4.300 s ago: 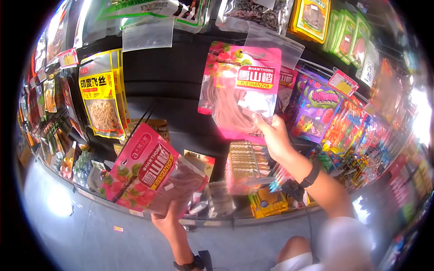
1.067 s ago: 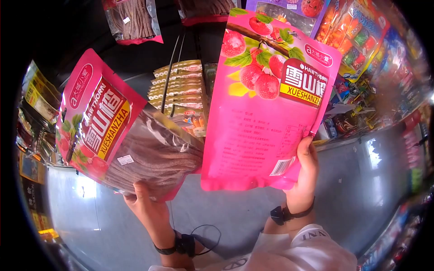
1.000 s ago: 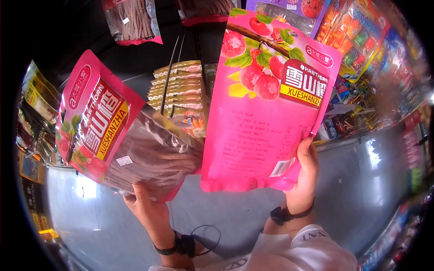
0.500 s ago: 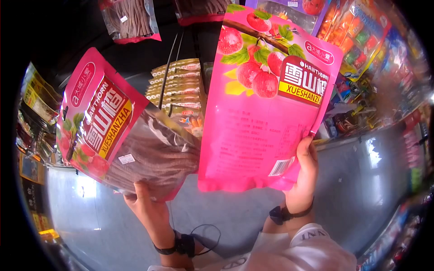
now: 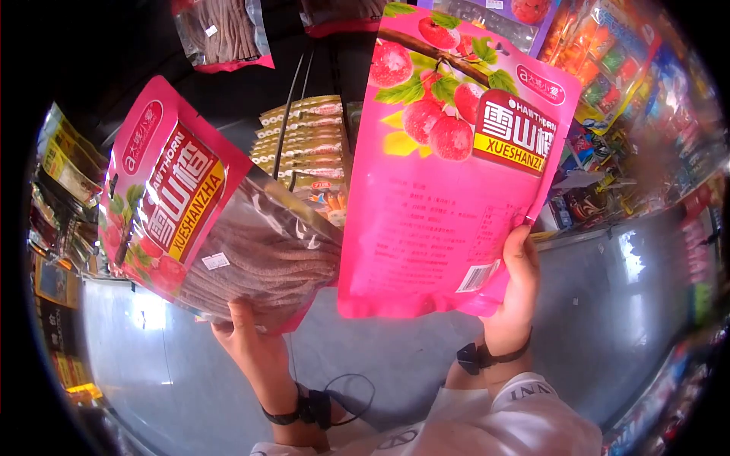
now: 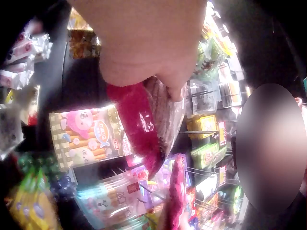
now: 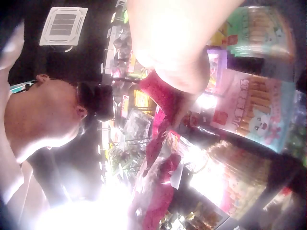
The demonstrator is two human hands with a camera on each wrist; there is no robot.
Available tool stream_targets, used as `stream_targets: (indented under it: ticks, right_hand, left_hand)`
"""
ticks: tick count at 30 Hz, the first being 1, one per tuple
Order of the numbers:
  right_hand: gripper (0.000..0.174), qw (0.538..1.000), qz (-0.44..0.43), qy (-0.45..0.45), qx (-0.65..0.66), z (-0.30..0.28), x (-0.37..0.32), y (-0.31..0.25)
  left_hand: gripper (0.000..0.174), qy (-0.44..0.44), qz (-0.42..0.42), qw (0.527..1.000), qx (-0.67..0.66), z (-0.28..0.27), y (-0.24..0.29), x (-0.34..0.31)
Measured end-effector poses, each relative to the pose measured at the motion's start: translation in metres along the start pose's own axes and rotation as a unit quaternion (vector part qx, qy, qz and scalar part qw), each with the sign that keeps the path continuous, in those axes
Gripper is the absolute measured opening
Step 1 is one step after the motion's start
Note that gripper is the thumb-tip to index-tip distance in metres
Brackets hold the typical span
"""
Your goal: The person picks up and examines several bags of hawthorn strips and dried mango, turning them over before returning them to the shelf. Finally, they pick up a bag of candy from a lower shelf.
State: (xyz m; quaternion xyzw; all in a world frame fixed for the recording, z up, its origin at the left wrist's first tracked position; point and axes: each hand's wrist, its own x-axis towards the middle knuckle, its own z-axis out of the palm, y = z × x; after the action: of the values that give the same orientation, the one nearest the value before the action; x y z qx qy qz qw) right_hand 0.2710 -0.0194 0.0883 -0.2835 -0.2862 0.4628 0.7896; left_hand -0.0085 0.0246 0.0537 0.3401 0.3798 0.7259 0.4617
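In the head view my left hand [image 5: 255, 353] grips the lower edge of a pink pouch of hawthorn strips [image 5: 258, 266], thumb on the front. Its clear window shows brown strips and a price sticker. On the right, my right hand [image 5: 517, 289] holds a second hawthorn pouch [image 5: 426, 220] by its lower right edge, printed back toward me. The two pouches stand side by side, tilted, the right one overlapping the left one's edge. In the left wrist view the left pouch [image 6: 139, 120] shows edge-on below the hand. The right wrist view shows the right pouch [image 7: 163, 96] under the fingers.
Two more hawthorn pouches hang on the dark rack, one [image 5: 222, 34] at upper left. A stack of biscuit packs [image 5: 304, 144] hangs on a hook behind my pouches. Colourful candy bags [image 5: 601, 61] fill the right. Grey floor [image 5: 365, 349] lies below.
Since the oldest frame, my right hand has brought its pouch off the rack, nearer me and back side showing. My left pouch has risen closer. Over the last second both hands stay nearly still.
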Motion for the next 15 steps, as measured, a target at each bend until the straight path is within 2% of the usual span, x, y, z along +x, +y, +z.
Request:
stream_targets:
  ticks: [5,8,12,15]
  right_hand:
    - [0.046,0.997,-0.034,0.032,-0.057,0.001,-0.003,0.001]
    - [0.045,0.99,-0.073,0.076,-0.091,-0.002,-0.01,0.001]
    - [0.044,0.982,-0.117,0.096,-0.117,0.003,-0.016,0.002]
    - [0.047,0.953,-0.165,0.164,-0.192,0.007,-0.026,0.003]
  left_hand:
    - [0.039,0.0,-0.016,0.999,-0.031,-0.001,0.002,0.0]
    - [0.034,0.063,-0.056,0.996,0.008,-0.008,0.0,-0.002]
    - [0.03,-0.001,-0.041,0.999,-0.023,-0.005,0.003,-0.004]
    - [0.03,-0.049,-0.028,0.997,-0.055,0.006,0.009,-0.004]
